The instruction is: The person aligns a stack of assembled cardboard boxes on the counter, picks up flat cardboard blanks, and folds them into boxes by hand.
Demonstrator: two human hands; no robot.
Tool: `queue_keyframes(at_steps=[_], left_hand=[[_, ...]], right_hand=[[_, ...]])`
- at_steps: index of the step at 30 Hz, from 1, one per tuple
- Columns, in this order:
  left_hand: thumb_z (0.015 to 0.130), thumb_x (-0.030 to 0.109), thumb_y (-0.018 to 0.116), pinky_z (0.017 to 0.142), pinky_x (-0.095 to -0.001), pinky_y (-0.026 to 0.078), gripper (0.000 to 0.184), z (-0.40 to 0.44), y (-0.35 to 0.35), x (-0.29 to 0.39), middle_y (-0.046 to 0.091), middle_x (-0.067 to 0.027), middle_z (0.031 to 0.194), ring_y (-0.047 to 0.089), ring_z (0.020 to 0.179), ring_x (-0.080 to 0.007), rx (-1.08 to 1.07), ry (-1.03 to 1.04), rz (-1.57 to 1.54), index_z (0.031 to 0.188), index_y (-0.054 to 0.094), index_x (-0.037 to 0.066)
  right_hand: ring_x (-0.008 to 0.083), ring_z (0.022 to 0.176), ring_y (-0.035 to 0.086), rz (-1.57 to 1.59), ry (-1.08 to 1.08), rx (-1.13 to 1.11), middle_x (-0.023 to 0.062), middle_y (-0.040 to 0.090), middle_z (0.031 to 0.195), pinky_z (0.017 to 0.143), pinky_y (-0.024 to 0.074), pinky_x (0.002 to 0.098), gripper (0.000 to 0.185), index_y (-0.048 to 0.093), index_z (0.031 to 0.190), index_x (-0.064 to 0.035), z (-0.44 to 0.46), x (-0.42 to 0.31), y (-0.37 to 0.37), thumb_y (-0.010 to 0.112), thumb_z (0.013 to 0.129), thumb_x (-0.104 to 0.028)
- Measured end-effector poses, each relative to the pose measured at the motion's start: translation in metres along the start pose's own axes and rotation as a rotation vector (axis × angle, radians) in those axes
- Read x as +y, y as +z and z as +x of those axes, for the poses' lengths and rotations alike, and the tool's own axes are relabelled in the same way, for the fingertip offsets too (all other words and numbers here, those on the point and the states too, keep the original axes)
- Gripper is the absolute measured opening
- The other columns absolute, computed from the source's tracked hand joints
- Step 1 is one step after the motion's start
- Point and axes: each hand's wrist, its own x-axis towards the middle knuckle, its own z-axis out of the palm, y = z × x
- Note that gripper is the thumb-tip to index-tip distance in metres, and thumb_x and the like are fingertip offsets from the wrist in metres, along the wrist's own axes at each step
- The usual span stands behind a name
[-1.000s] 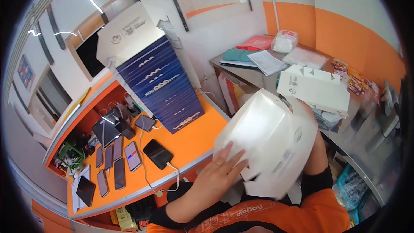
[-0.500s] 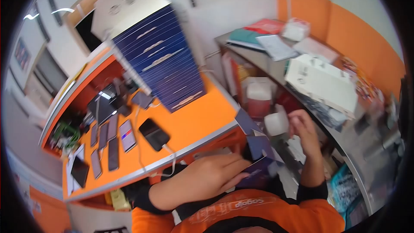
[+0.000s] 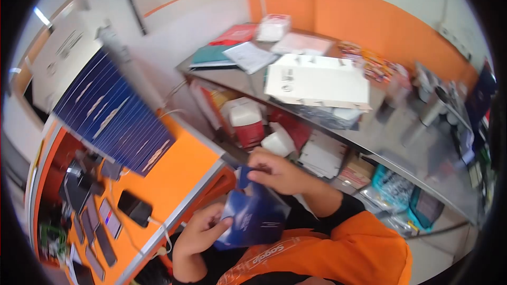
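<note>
A dark blue cardboard box point(image 3: 256, 219) with small pale print is held close to my body, in front of my orange shirt. My left hand point(image 3: 203, 227) grips its left side, the thumb lying over the front face. At the upper edge, my right hand point(image 3: 277, 171) pinches a raised blue flap between thumb and fingers. Whether the box has anything inside cannot be seen. Left of my hands, a black phone point(image 3: 134, 208) with a white cable plugged in lies on the orange desk point(image 3: 195, 150).
A tall stack of blue cartons point(image 3: 113, 111) stands on the desk, beside several phones point(image 3: 111, 219). Across the gap, a grey table point(image 3: 391, 137) carries a white flattened carton point(image 3: 319, 82), papers and folders. Beneath it are a white-and-red container point(image 3: 245, 121) and plastic-wrapped packages point(image 3: 393, 184).
My right hand, earlier raised apart from the box, now grips its flap. The box has turned to show its printed face. The view has swung to the right.
</note>
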Motion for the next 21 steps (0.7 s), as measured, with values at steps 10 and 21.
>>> queue_keyframes(at_steps=[10,21], left_hand=[[0.099,0.011,0.065,0.091,-0.0284,0.053,0.039,0.008,0.007,-0.047,0.07,-0.0094,0.117,0.068,0.101,-0.0146,-0.009,-0.264,-0.635,0.134,0.059,-0.005],[0.102,0.021,0.062,0.086,-0.025,0.056,0.041,0.012,0.012,-0.043,0.07,-0.009,0.115,0.069,0.098,-0.0132,-0.027,-0.243,-0.709,0.136,0.056,-0.002]], right_hand=[[0.0064,0.072,0.043,-0.137,0.004,-0.159,0.003,0.047,0.106,0.062,0.037,0.0238,0.024,0.063,0.104,-0.0035,-0.003,-0.017,0.003,0.079,0.09,-0.016],[0.008,0.067,0.042,0.0,0.07,0.16,0.0022,0.047,0.098,0.062,0.0373,0.0239,0.025,0.06,0.105,-0.003,-0.014,0.002,0.013,0.077,0.09,-0.013]])
